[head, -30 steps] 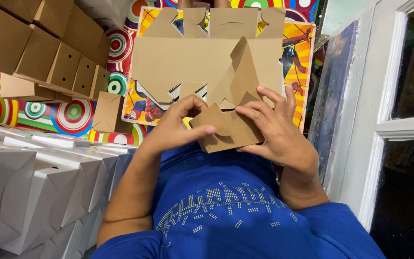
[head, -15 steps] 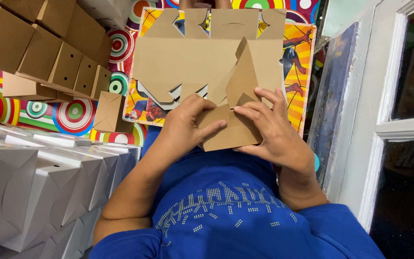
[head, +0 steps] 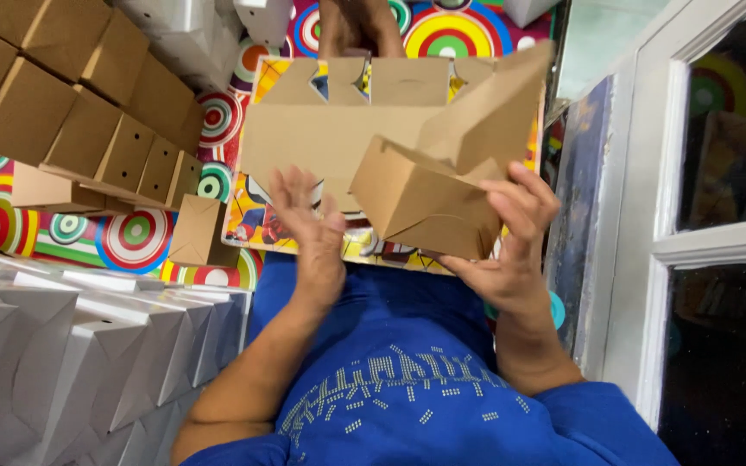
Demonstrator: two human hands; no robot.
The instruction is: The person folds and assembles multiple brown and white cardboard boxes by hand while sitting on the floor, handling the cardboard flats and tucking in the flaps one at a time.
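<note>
Left hand (head: 312, 226) open, fingers spread, free of folded brown box (head: 429, 205); narrow gap between them. Right hand (head: 511, 250) grips box from right side.

Flat cardboard blank (head: 330, 138) lies just behind box, blocks far side. Row of brown boxes (head: 71, 103) fills far left. One small brown box (head: 196, 231) stands near left hand, small passage between. White boxes (head: 71, 345) crowd near left. White door frame (head: 641, 216) closes right side, just beside right hand. Some open room over blue lap (head: 407, 345), near side.

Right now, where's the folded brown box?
In the head view, right of centre: the folded brown box sits in the right hand, above the flat cardboard blanks.
</note>
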